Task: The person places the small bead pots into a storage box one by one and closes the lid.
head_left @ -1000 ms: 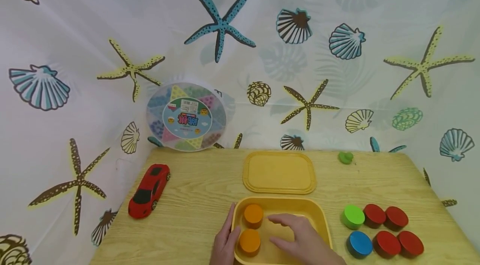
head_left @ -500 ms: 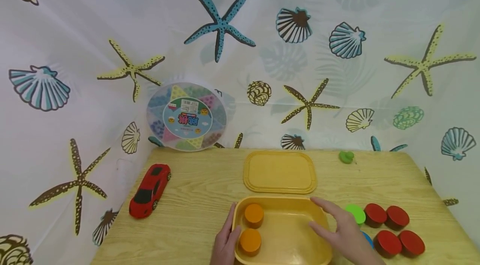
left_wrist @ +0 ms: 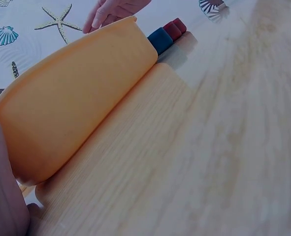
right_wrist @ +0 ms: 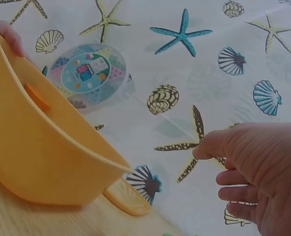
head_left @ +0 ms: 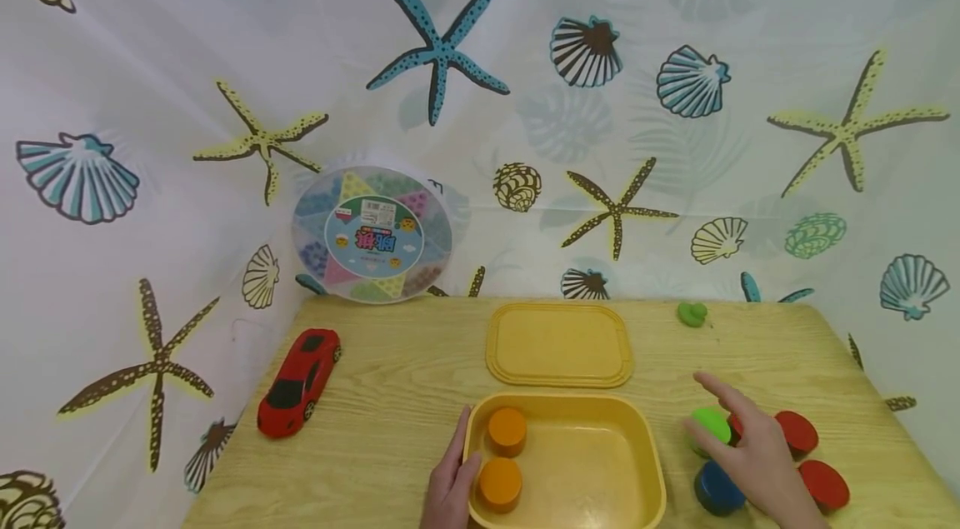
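Note:
My left hand (head_left: 448,483) holds the left end of a yellow plastic box (head_left: 654,471), thumb at the rim and fingers along the outer wall. Inside, against that end, sit two orange round blocks (head_left: 507,431), one behind the other. My right hand (head_left: 757,454) hovers right of the box with thumb and forefinger spread and nothing between them. Under it are a green round block (head_left: 711,426), a blue round block (head_left: 718,487) and several red round blocks (head_left: 823,486), some partly hidden by the hand. In the right wrist view the right hand's (right_wrist: 258,172) other fingers are bent.
A flat yellow lid (head_left: 559,344) lies behind the box. The wooden table (head_left: 390,396) also bears a red toy car (head_left: 300,381) at left and a small green toy (head_left: 692,314) at the back right. A round game case (head_left: 372,233) leans on the patterned cloth (head_left: 480,96).
My right hand has moved from above the inside of the box, across its right rim, to over the coloured blocks. The left hand and the box have stayed put.

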Motion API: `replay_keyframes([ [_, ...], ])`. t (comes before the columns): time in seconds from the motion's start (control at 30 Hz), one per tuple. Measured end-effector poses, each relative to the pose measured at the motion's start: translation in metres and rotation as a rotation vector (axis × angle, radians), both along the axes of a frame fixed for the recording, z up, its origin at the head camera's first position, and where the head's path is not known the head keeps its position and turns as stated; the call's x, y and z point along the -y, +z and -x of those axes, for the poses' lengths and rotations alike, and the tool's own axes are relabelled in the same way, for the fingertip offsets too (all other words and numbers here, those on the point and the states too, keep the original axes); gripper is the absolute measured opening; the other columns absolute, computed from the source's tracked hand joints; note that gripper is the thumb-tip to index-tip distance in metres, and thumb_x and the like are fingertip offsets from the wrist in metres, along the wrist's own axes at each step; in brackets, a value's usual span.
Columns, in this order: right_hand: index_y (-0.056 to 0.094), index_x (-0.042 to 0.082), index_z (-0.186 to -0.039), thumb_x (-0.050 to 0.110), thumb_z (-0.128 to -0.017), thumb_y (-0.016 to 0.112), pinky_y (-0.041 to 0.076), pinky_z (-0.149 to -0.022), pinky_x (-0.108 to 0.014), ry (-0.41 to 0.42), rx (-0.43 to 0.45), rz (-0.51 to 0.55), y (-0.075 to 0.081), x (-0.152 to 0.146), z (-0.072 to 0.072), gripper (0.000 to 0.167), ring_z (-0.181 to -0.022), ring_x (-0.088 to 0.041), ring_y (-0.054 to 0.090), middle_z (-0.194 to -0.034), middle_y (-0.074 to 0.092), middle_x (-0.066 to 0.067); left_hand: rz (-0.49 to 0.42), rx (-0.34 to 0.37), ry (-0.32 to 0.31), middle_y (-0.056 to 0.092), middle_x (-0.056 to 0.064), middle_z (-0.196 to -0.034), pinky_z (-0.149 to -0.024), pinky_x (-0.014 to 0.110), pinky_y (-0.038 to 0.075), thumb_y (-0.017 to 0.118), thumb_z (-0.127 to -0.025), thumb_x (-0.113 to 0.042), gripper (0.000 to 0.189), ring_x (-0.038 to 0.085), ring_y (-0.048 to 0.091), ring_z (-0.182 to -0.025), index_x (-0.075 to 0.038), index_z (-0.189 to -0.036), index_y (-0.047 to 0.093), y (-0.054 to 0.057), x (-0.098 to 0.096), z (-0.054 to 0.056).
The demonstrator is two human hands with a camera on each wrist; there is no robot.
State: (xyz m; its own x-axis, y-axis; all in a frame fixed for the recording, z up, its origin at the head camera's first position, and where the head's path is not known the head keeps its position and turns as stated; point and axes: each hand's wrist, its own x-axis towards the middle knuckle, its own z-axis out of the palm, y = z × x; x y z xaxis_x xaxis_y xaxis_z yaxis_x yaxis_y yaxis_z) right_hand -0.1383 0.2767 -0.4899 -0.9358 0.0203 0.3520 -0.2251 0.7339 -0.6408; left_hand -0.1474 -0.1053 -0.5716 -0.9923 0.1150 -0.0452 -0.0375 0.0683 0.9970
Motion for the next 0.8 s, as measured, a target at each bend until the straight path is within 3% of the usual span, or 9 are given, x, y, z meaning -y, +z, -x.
replay_keyframes([
  [0.03,0.057,0.006,-0.149,0.021,-0.094,0.081,0.054,-0.095,-0.065,-0.017,0.014,0.011,0.000,-0.006,0.001,0.061,-0.125,-0.048,0.060,-0.144,0.061,-0.021,-0.002,-0.007,0.000,0.022,0.007,-0.172,-0.118,0.021,0.030,0.042,-0.114,-0.021,0.060,0.024,0.027,-0.153,-0.013,-0.168,0.019,0.000,0.000,0.000],
  [0.07,0.057,0.006,-0.149,0.022,-0.094,0.080,0.056,-0.099,-0.055,-0.039,0.015,0.008,-0.001,-0.012,0.002,0.061,-0.126,-0.048,0.059,-0.144,0.061,-0.022,-0.003,-0.012,-0.001,0.022,0.007,-0.172,-0.119,0.023,0.030,0.042,-0.114,-0.021,0.060,0.025,0.027,-0.153,-0.013,-0.168,0.019,0.000,-0.001,0.001],
  [0.1,0.056,0.005,-0.149,0.022,-0.095,0.079,0.054,-0.101,-0.058,-0.057,0.017,0.014,-0.002,-0.018,0.004,0.061,-0.126,-0.050,0.058,-0.145,0.060,-0.024,-0.007,-0.010,0.001,0.022,0.007,-0.172,-0.119,0.023,0.030,0.042,-0.114,-0.021,0.060,0.024,0.027,-0.153,-0.013,-0.168,0.019,0.001,-0.001,0.001],
  [0.13,0.056,0.003,-0.148,0.022,-0.096,0.079,0.057,-0.097,-0.053,-0.081,0.016,0.013,-0.004,-0.024,0.005,0.060,-0.126,-0.050,0.057,-0.144,0.060,-0.025,-0.007,-0.013,0.003,0.022,0.008,-0.172,-0.120,0.027,0.030,0.042,-0.114,-0.020,0.060,0.025,0.027,-0.154,-0.013,-0.168,0.019,0.001,-0.001,0.001],
  [0.27,0.053,-0.002,-0.148,0.021,-0.098,0.075,0.055,-0.095,-0.058,-0.172,0.039,-0.014,-0.013,-0.052,0.007,0.059,-0.121,-0.055,0.054,-0.143,0.056,-0.033,0.008,0.014,0.015,0.023,0.008,-0.172,-0.122,0.041,0.026,0.042,-0.113,-0.020,0.060,0.025,0.027,-0.154,-0.015,-0.168,0.020,0.002,-0.002,0.001],
  [0.3,0.051,-0.003,-0.148,0.022,-0.100,0.073,0.051,-0.092,-0.071,-0.194,0.068,-0.022,-0.015,-0.060,0.007,0.059,-0.123,-0.057,0.051,-0.144,0.054,-0.035,0.007,0.021,0.019,0.023,0.007,-0.172,-0.122,0.043,0.025,0.042,-0.113,-0.020,0.060,0.025,0.027,-0.154,-0.015,-0.168,0.020,0.002,-0.002,0.001],
  [0.43,0.044,-0.008,-0.149,0.022,-0.102,0.068,0.040,-0.099,-0.079,-0.263,0.160,-0.067,-0.025,-0.089,0.008,0.061,-0.129,-0.062,0.043,-0.146,0.046,-0.041,-0.003,0.024,0.015,0.023,0.007,-0.172,-0.121,0.034,0.028,0.042,-0.113,-0.019,0.060,0.022,0.027,-0.153,-0.014,-0.168,0.020,0.000,-0.001,0.001],
  [0.57,0.040,-0.013,-0.149,0.025,-0.104,0.066,0.038,-0.102,-0.079,-0.283,0.230,-0.078,-0.036,-0.109,0.010,0.064,-0.130,-0.064,0.040,-0.146,0.041,-0.045,-0.009,0.019,0.009,0.023,0.007,-0.172,-0.120,0.028,0.030,0.043,-0.113,-0.022,0.060,0.021,0.027,-0.152,-0.014,-0.168,0.020,0.001,-0.002,0.002],
  [0.8,0.033,-0.017,-0.152,0.043,-0.109,0.053,0.044,-0.107,-0.069,-0.295,0.432,-0.015,-0.053,-0.122,0.011,0.077,-0.134,-0.060,0.042,-0.150,0.038,-0.045,-0.004,0.043,0.028,0.023,0.009,-0.171,-0.122,0.044,0.025,0.042,-0.111,-0.016,0.060,0.024,0.026,-0.153,-0.013,-0.168,0.022,0.004,-0.003,0.003],
])
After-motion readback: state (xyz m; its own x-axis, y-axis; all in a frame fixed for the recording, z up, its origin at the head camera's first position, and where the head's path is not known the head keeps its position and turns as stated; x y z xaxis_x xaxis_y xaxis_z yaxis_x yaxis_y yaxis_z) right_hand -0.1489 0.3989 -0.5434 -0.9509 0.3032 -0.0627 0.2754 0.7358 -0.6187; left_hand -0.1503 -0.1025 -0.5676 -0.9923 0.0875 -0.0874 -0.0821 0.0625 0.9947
